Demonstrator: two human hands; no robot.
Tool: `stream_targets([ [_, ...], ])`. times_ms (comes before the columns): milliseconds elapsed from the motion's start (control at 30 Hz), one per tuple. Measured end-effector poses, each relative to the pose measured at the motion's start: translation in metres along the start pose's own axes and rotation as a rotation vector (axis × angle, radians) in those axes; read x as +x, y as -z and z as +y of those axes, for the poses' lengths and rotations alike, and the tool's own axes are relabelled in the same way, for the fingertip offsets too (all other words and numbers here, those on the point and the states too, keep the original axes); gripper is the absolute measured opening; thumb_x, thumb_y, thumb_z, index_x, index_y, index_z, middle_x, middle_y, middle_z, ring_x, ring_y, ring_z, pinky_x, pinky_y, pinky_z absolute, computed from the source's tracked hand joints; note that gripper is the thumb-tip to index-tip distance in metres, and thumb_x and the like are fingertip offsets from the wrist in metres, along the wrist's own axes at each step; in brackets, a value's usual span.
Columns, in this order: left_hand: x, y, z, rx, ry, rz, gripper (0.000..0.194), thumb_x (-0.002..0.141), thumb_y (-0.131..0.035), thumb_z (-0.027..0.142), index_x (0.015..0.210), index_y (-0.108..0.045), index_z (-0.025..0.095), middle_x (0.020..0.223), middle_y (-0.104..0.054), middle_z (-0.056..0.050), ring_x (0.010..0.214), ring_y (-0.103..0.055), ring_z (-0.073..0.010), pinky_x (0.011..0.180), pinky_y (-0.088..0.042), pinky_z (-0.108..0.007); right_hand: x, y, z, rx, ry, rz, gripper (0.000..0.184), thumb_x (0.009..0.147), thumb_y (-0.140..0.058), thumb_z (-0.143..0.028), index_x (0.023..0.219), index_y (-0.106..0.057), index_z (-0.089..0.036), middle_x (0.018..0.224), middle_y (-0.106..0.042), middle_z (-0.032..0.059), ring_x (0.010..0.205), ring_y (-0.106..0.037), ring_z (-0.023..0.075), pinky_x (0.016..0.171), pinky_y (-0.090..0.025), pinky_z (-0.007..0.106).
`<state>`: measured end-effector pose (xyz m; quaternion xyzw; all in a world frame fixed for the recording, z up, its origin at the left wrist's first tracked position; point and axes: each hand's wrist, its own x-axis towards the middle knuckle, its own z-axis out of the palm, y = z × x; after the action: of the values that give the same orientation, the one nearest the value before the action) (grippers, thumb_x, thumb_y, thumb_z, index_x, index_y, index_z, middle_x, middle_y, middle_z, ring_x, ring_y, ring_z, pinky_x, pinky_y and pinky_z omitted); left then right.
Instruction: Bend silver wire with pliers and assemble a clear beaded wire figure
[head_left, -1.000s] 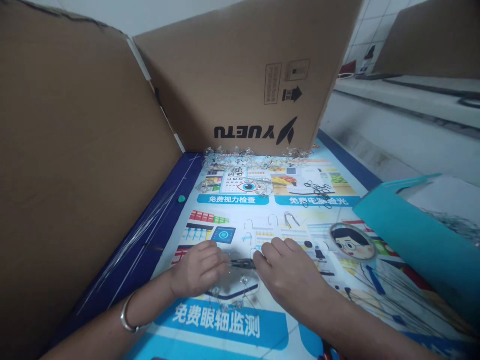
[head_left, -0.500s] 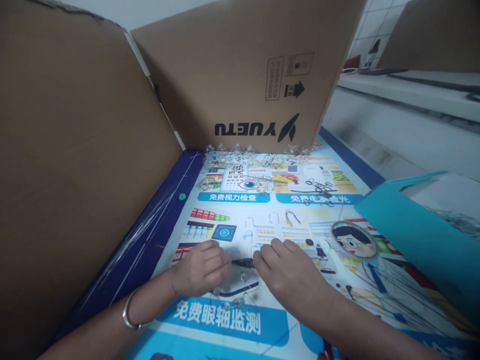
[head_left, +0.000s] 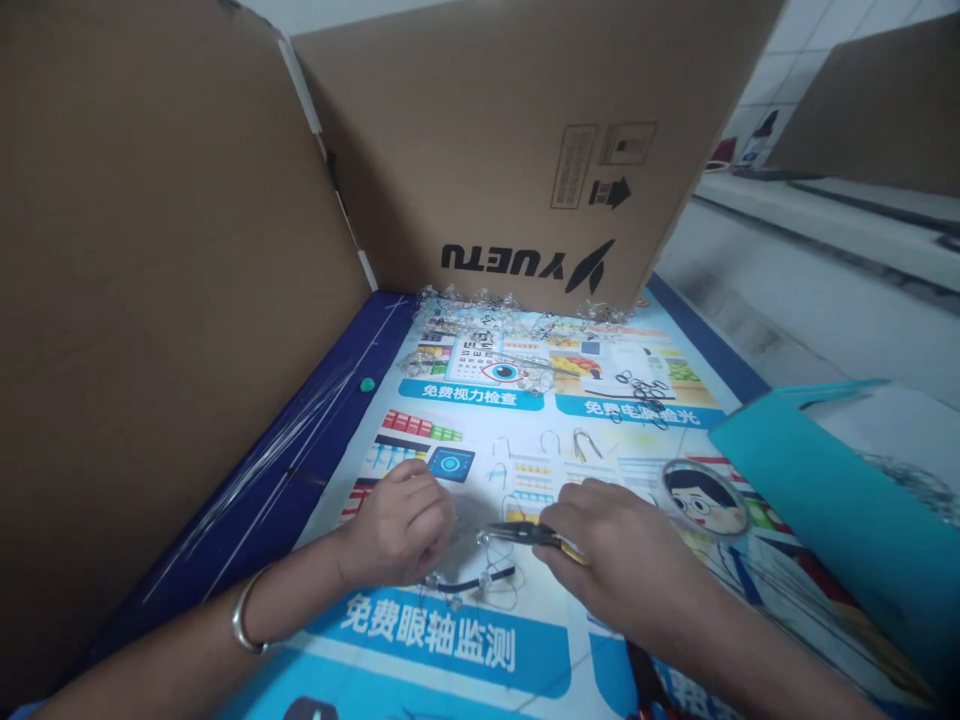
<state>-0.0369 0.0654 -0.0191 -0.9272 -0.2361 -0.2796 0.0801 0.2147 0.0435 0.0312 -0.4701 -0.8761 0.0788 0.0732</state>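
Observation:
My left hand (head_left: pixel 409 525) is closed, with a thin wire strung with clear beads (head_left: pixel 484 578) trailing from beneath its fingers. The fingertips themselves are hidden behind the knuckles. In my right hand (head_left: pixel 600 530) is a pair of needle-nose pliers (head_left: pixel 521 532) with a yellow handle, its dark jaws pointing left toward my left hand. The tips of the jaws are beside a clear bead and fine wire; whether they clamp it I cannot tell. Bent U-shaped wire pieces (head_left: pixel 587 443) lie on the printed sheet (head_left: pixel 480 480) beyond my hands.
Cardboard panels (head_left: pixel 187 250) stand at the left and back. Beaded wires (head_left: pixel 487 305) lie along the back panel, with dark wire loops (head_left: pixel 641 390) nearer. At right are a round tape roll (head_left: pixel 705 498) and a teal box (head_left: pixel 832 480) holding wire. A red-handled tool (head_left: pixel 651 690) lies at the front.
My right hand has moved right with the pliers, so more of them shows and the jaws are farther from my left hand. The camera view has shifted slightly.

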Motion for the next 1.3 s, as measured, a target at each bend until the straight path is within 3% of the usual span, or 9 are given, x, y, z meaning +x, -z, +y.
stream_targets([
  [267,0.001,0.002,0.01,-0.018,0.047,-0.008,0.011,0.069,-0.047,0.01,0.078,-0.053,0.015,0.078,-0.062,-0.007,0.079,-0.054,-0.0215,0.076,-0.037,-0.041,-0.002,-0.007,-0.009,-0.063,0.006,-0.005,0.008,0.077,-0.061,-0.029,0.073,-0.063,-0.022,0.074,-0.059,0.0017,0.073,-0.051,0.0198,0.063,-0.03,0.03],
  [600,0.0,0.001,0.017,-0.034,0.069,0.0,0.008,0.073,-0.047,0.008,0.073,-0.049,0.016,0.069,-0.057,-0.005,0.067,-0.048,-0.018,0.064,-0.036,-0.037,-0.003,-0.008,-0.009,-0.209,0.009,0.136,0.007,0.073,-0.066,-0.027,0.071,-0.063,-0.021,0.071,-0.058,0.0025,0.072,-0.049,0.0207,0.064,-0.027,0.032],
  [933,0.005,0.003,0.021,-0.077,0.084,0.058,0.014,0.074,-0.044,0.004,0.079,-0.047,0.016,0.07,-0.055,-0.004,0.067,-0.047,-0.0171,0.066,-0.036,-0.035,0.0,-0.017,-0.009,-0.286,0.084,0.158,0.011,0.071,-0.067,-0.019,0.064,-0.059,-0.02,0.065,-0.055,0.0021,0.066,-0.044,0.0177,0.061,-0.021,0.032],
  [1133,0.006,0.004,0.02,-0.299,0.229,0.062,0.016,0.077,-0.042,0.003,0.081,-0.043,0.017,0.073,-0.054,-0.002,0.07,-0.046,-0.0159,0.07,-0.037,-0.034,0.0,-0.019,-0.007,-0.288,0.142,0.252,0.015,0.076,-0.062,-0.017,0.064,-0.055,-0.02,0.063,-0.052,0.0013,0.063,-0.04,0.0168,0.059,-0.02,0.031],
  [1300,0.009,0.007,0.023,-0.378,0.406,0.023,0.01,0.084,-0.043,0.008,0.08,-0.045,0.018,0.073,-0.052,-0.002,0.071,-0.046,-0.0158,0.069,-0.037,-0.031,-0.001,-0.02,-0.007,-0.338,0.161,0.29,0.014,0.071,-0.061,-0.01,0.066,-0.053,-0.019,0.064,-0.051,0.0013,0.063,-0.039,0.0176,0.059,-0.02,0.031],
])
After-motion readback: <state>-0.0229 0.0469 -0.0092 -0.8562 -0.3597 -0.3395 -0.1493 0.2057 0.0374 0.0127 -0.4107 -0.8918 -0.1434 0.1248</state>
